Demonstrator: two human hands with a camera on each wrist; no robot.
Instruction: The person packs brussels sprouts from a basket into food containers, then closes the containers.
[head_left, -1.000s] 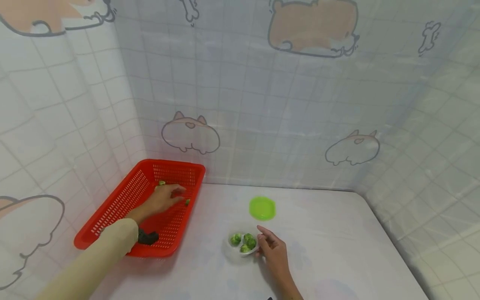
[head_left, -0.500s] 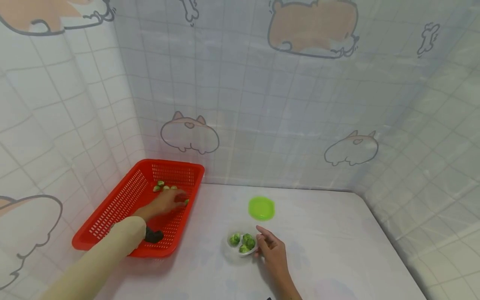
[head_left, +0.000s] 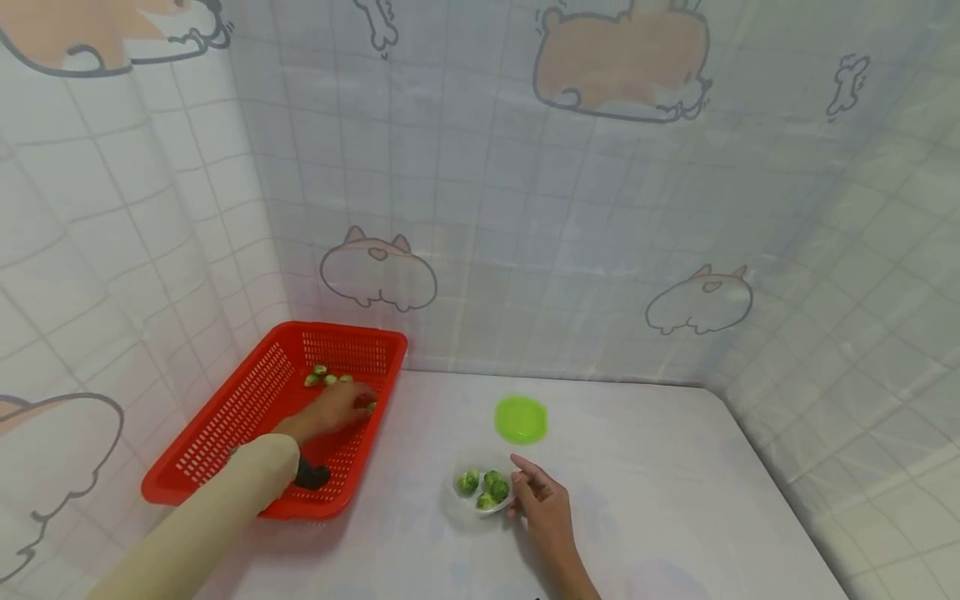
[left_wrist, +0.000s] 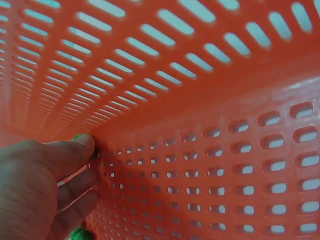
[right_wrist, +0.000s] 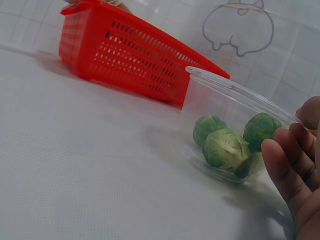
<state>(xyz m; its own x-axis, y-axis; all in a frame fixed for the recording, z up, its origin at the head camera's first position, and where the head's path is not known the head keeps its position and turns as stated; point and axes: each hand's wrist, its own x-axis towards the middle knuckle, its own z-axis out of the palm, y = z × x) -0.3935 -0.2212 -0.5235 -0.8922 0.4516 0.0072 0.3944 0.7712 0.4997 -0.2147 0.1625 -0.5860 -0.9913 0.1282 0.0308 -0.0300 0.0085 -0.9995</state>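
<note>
My left hand (head_left: 333,408) reaches into the red plastic basket (head_left: 213,427) and pinches a Brussels sprout (head_left: 372,407) beside its right wall. In the left wrist view the fingers mostly cover this sprout (left_wrist: 95,151); another bit of green (left_wrist: 80,233) shows lower down. On the table, a clear round plastic tub (right_wrist: 207,92) contains several Brussels sprouts (right_wrist: 225,149). My right hand (head_left: 546,507) holds the tub's right side, thumb near the rim and fingers bent against the wall. More loose sprouts (head_left: 320,371) lie at the basket's far end.
A small bright green plastic dish or lid (head_left: 521,419) lies on the white-covered table (head_left: 660,483) behind the tub. Patterned sheeting (head_left: 495,208) stands along the back and both sides. A dark object (head_left: 311,477) shows beside my left sleeve inside the basket.
My left hand has moved slightly right and down inside the basket, its fingers closing on the sprout by the right wall. The far sprouts have come into view. My right hand stays at the tub.
</note>
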